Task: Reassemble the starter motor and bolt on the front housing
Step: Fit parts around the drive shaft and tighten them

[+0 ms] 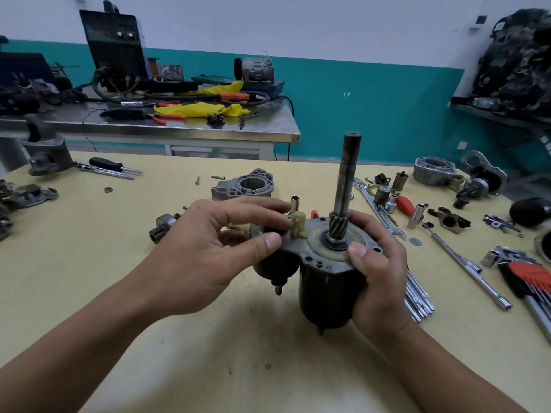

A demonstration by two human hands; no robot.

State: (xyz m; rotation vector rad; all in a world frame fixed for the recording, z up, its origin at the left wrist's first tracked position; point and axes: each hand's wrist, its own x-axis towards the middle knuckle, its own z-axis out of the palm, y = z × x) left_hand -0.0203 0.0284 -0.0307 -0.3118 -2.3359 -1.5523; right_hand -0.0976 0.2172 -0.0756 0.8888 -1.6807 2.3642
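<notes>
Centrally in the head view, the starter motor point(325, 290), a smooth black cylinder under a dull grey cast plate, stands upright near the middle of the pale matte bench point(149, 338). The right hand point(378, 278) wraps it, fingers point(362, 222) clamped round the casing, thumb on the plate. A dark steel shaft point(346, 180) rises from helical gear teeth. The left hand point(208, 254) pinches a cream plastic lever point(298, 225). Behind lies the ribbed aluminium front housing point(244, 186).
</notes>
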